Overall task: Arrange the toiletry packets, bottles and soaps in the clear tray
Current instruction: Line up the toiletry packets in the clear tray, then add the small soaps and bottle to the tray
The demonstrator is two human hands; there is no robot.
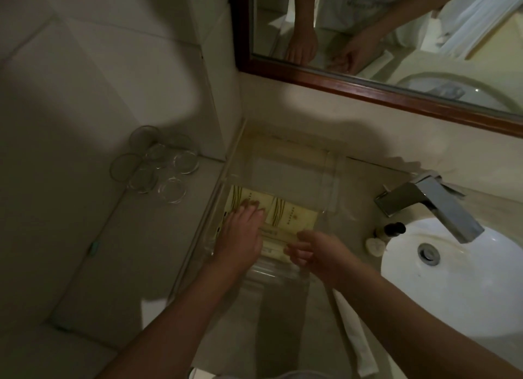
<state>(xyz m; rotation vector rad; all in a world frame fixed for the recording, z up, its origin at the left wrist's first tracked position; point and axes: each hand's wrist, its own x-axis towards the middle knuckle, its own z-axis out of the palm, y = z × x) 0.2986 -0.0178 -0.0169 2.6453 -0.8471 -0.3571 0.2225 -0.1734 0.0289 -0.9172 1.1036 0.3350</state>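
A clear tray [331,180] stands on the counter against the back wall. Several cream-yellow toiletry packets [285,216] lie in its near part. My left hand [240,231] rests flat on the leftmost packets, fingers spread. My right hand [317,251] hovers at the tray's near right corner, fingers curled around the edge of a long pale packet [278,235]. A small dark-capped bottle [389,230] and a round white soap [375,247] sit outside the tray, between it and the sink.
Several clear glasses [158,163] stand on the counter at the left. A chrome faucet [430,203] and white sink [458,279] are on the right. A folded white towel [356,336] lies near the front. A wood-framed mirror [339,87] hangs above.
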